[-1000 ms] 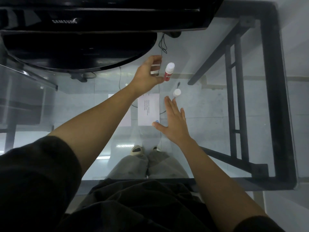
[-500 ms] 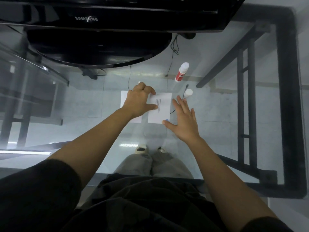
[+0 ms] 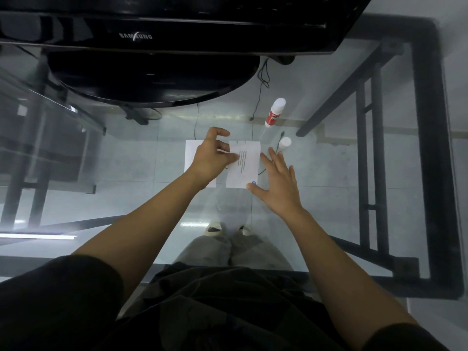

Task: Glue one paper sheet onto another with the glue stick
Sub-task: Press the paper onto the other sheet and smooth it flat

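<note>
Glass tabletop (image 3: 329, 173) on a black metal frame (image 3: 428, 148), floor visible through it. Glossy black monitor (image 3: 177, 34) sits well beyond the printed sheet (image 3: 249, 160).

Step in hand, by the look of it: lifting the printed sheet to lay it on the plain sheet (image 3: 192, 155), which lies just left of it with edges meeting or slightly lapped; the hand hides the seam.
- Left hand (image 3: 210, 160) is over the printed sheet's left edge. Its grip is curled, with the thumb on the paper, and looks like a pinch on that edge.
- Right hand (image 3: 278, 186) is at the printed sheet's right edge. Its grip is fully open and holds nothing, fingers flat, thumb tip at the near right corner.
- Advice: peel from the left edge and keep the right side pinned, because paper slides on glass. Square the corners before pressing, then smooth outward from the centre.
- Can't tell which face carries glue.

Materials:
- Both sheets are thin, flat and white; one is blank, the other has small print lines.
- Glue stick (image 3: 274, 112) stands upright beyond the printed sheet's far right corner. It is a rigid plastic cylinder with a red label and white top.
- Small white cylinder just right of that corner is likely its cap (image 3: 285, 143).
</note>
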`<state>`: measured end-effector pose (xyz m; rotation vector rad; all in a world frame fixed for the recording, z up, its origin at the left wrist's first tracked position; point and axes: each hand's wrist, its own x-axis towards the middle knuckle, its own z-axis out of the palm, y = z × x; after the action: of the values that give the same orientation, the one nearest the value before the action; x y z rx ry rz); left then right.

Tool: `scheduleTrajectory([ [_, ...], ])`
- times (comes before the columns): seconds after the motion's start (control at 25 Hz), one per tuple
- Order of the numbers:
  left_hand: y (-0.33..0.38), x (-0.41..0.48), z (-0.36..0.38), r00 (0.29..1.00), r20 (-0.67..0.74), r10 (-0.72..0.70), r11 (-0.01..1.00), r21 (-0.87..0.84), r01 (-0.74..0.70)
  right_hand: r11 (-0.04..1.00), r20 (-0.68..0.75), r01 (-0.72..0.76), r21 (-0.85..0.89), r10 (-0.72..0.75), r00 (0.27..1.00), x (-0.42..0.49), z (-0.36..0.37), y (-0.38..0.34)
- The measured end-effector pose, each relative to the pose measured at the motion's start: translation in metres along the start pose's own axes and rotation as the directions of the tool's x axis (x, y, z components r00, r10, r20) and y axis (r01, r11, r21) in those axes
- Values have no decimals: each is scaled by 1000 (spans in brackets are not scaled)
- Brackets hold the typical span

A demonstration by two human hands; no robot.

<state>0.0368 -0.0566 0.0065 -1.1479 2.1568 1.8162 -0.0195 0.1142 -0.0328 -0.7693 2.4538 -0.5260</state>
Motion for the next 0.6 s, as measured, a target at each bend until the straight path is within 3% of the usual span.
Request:
scheduleTrajectory([
  [0.08,1,-2,1,1000,-1,-6,997,-71,6,998,-12,-31,60,32,999,-2,1,-5],
  [0.16,1,-4,1,1000,7,-2,995,-102,2,964,-48,-85,251,100,994,-7,1,-12],
  [0.28,2,-9,2,1000,10,-5,992,-125,7,803,-116,-150,577,262,958,-16,-4,-21],
  [0.36,1,-10,-3,999,33,32,996,-89,-29,732,-127,-166,661,327,937,-19,-13,-22],
  [0.44,-6,-10,-21,980,40,194,971,133,-198,724,-167,-132,677,327,930,-22,-24,-19],
  [0.52,-22,-9,-48,904,61,423,782,480,-398,732,-230,-91,675,325,917,-24,-35,-16],
  [0.6,-42,-10,-71,838,149,525,560,681,-472,757,-292,-56,651,318,902,-26,-42,-12],
])
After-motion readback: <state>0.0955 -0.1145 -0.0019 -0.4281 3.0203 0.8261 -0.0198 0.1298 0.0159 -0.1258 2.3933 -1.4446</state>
